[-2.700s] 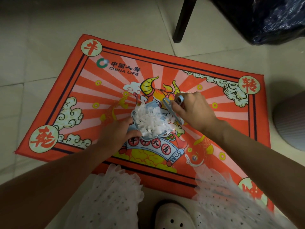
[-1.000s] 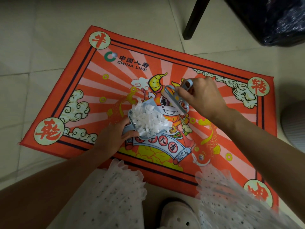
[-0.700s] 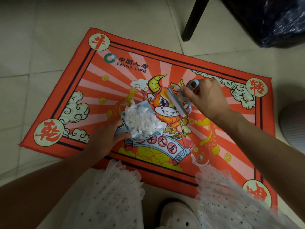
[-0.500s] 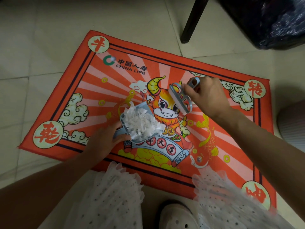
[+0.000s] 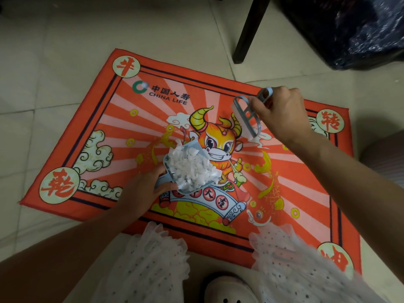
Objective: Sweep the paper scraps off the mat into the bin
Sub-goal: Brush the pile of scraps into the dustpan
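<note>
Floor mat [image 5: 91, 136]: red-orange, rectangular, printed with a cartoon ox, a koi, clouds, round character medallions in its corners and "CHINA LIFE" near its far left corner; lies flat on pale floor tiles [image 5: 43, 51].

Dustpan [image 5: 185, 169]: small, pale blue, over the middle of the mat; the left hand [image 5: 142, 191] grips its handle, fingers curled round it.

Paper scraps [image 5: 192, 167]: white, heaped in the dustpan, filling it to the rim.

Hand brush [image 5: 249, 114]: small, pale blue with an open-frame back and looped handle end, over the far right part of the mat, apart from the dustpan; the right hand [image 5: 282, 114] grasps its handle.

Bin [image 5: 360, 29]: dark, lined with a glossy black bag, on the tiles beyond the mat's far right corner.

Furniture leg [image 5: 249, 29]: dark, upright, just beyond the mat's far edge.

White dotted ruffled fabric [image 5: 153, 265]: overlaps the mat's near edge.

White shoe [image 5: 229, 291]: on the tiles at the near side.
</note>
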